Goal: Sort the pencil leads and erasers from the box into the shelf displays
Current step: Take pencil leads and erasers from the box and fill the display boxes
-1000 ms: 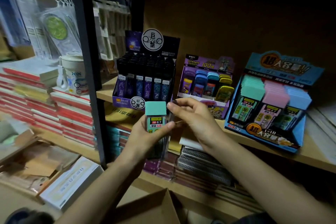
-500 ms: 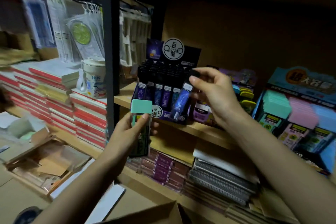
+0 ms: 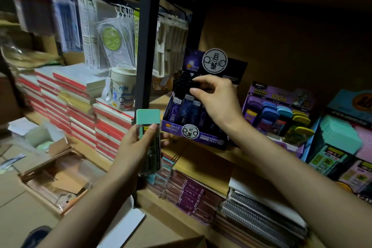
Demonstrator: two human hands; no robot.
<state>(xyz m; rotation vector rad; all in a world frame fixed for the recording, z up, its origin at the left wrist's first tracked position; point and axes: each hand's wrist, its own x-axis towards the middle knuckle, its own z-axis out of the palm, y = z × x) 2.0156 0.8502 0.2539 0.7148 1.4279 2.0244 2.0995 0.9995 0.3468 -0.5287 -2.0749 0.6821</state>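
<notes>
On the wooden shelf (image 3: 158, 103), the dark display box (image 3: 193, 128) looks nearly full. The blue display (image 3: 346, 106) at the far right shows green caps. The right hand (image 3: 215, 102) is placed over the dark box, and a black-capped lead case (image 3: 193, 84) is pinched at its cap between thumb and fingertips. This case should be lowered straight, not forced against its neighbours. The left hand (image 3: 136, 145) is closed around a green-capped lead case (image 3: 149, 120), held in the air just left of the box. This one is judged to belong in the blue display.
</notes>
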